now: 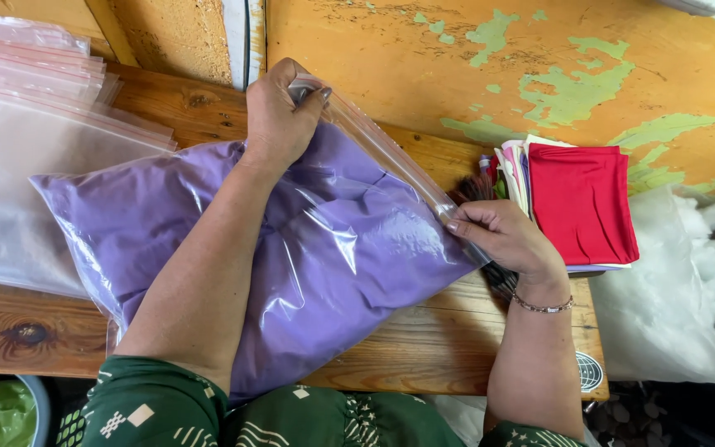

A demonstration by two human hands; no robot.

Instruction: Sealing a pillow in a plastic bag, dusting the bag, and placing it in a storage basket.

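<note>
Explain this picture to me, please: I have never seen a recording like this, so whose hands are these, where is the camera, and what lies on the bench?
There is no machine here. A camera worn on a person's head looks down at their own two bare hands. The left hand and the right hand each pinch the zip edge of a clear plastic bag with something purple inside. It lies on a wooden bench. On the left is a stack of empty clear bags; on the right are folded cloths, red on top, beside white stuffing.

One filled bag (324, 248) — two hands (left (279, 116), right (502, 236))
</note>
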